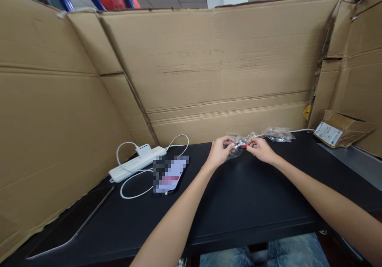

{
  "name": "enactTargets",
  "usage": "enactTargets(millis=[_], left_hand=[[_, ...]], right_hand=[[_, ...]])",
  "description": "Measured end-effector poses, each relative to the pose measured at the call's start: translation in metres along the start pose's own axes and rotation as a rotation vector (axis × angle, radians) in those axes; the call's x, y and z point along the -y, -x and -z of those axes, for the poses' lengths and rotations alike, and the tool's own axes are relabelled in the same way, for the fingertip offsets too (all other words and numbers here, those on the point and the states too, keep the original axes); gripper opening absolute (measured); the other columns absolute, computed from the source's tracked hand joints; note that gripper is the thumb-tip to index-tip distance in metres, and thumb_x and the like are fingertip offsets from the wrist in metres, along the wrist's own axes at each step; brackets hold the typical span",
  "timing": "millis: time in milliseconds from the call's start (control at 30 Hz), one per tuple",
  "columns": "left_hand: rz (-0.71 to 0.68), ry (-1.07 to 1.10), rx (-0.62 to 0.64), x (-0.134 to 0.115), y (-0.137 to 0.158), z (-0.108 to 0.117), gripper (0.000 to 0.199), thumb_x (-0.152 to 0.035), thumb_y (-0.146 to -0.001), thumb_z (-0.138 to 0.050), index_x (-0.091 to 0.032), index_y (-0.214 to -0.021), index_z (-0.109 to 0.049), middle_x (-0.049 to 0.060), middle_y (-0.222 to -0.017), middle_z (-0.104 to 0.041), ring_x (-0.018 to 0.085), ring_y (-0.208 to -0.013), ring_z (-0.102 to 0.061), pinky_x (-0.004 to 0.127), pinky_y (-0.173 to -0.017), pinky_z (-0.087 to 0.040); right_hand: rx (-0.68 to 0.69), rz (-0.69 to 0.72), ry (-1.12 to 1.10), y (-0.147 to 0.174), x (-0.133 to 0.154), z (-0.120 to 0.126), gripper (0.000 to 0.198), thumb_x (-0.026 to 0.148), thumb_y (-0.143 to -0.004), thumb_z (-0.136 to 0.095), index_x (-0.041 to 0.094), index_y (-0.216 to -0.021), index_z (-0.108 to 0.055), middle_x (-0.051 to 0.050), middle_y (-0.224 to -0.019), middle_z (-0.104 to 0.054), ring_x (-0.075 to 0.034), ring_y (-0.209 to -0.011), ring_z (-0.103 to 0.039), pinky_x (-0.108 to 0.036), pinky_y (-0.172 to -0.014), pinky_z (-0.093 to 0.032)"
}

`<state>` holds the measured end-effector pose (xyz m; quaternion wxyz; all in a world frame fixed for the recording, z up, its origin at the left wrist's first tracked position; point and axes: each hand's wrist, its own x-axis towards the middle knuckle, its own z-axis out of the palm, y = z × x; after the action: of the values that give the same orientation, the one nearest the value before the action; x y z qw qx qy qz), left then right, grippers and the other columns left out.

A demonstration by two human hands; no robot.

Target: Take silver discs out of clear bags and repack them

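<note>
Both hands meet over the back of the black table (253, 195). My left hand (221, 151) is closed on a clear plastic bag (235, 152), which hangs a little below its fingers. My right hand (260, 149) pinches a small red and silvery item (244, 146) at the bag's right side. What kind of item it is, and whether it is inside the bag or partly out, I cannot tell. Right behind my right hand lie more clear plastic bags (279, 134) with small shiny contents, against the cardboard wall.
A white power strip (137, 164) with a plugged-in charger and white cable lies left, beside a phone (173, 175). A dark flat tablet-like panel (71, 223) is at front left. An open brown cardboard box (343, 128) stands right. Cardboard walls (215, 60) enclose the table.
</note>
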<state>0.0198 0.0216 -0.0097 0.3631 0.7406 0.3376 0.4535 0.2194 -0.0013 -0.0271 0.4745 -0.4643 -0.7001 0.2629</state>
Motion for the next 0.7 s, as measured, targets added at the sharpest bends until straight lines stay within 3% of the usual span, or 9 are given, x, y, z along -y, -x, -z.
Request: enactTargets(millis=[233,433,700], left_hand=[[0.035,-0.041,-0.009,-0.002,0.001,0.002,0.01,-0.023,-0.081,-0.061,-0.019,-0.088,-0.067,0.007,-0.077,-0.071,0.017,-0.059,-0.067,0.026,-0.052,-0.054],[0.023,0.015,0.041,-0.005,0.001,0.0,0.014,-0.024,-0.081,-0.063,-0.016,-0.092,-0.068,0.009,-0.08,-0.071,0.017,-0.059,-0.067,0.028,-0.055,-0.057],[0.082,0.237,0.205,-0.012,0.003,-0.002,0.034,-0.028,-0.074,-0.075,-0.013,-0.103,-0.069,0.015,-0.107,-0.069,0.025,-0.093,-0.067,0.035,-0.07,-0.058]], right_hand=[[0.059,-0.02,-0.073,-0.001,0.002,0.005,0.01,0.025,-0.071,-0.057,0.017,-0.076,-0.055,0.005,-0.053,-0.051,-0.009,-0.044,-0.047,-0.02,-0.044,-0.034],[0.152,-0.041,-0.112,-0.001,0.002,0.005,0.013,0.028,-0.072,-0.059,0.017,-0.078,-0.055,0.006,-0.052,-0.051,-0.009,-0.043,-0.047,-0.02,-0.043,-0.033],[0.203,-0.043,-0.11,0.0,0.004,0.006,0.013,0.027,-0.073,-0.061,0.016,-0.076,-0.056,0.004,-0.057,-0.054,-0.008,-0.045,-0.049,-0.02,-0.046,-0.036]])
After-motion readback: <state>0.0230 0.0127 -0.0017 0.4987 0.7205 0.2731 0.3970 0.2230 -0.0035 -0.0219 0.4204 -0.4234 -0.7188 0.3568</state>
